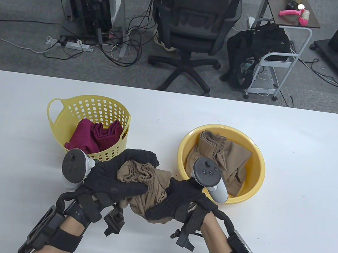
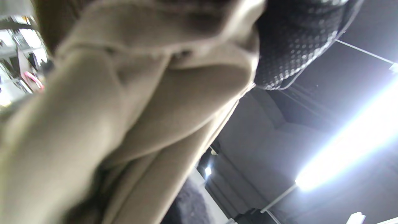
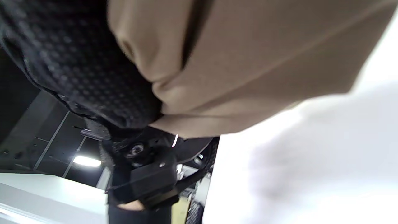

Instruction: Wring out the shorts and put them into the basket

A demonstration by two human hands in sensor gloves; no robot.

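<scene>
Tan shorts (image 1: 145, 188) are bunched between both gloved hands just above the table's front middle. My left hand (image 1: 119, 172) grips the upper left end of the bundle, fingers curled over it. My right hand (image 1: 177, 202) grips the lower right end. The cloth fills the left wrist view (image 2: 124, 109) and the top of the right wrist view (image 3: 248, 56). The yellow perforated basket (image 1: 96, 109) stands behind my left hand with maroon shorts (image 1: 93, 136) inside. A second tan garment (image 1: 224, 158) lies in the yellow basin (image 1: 257, 163) at right.
The white table (image 1: 304, 181) extends bare to the right and the left. Beyond its far edge are an office chair (image 1: 195, 21), floor cables and a small trolley (image 1: 280, 57). A tracker sits on the back of each hand.
</scene>
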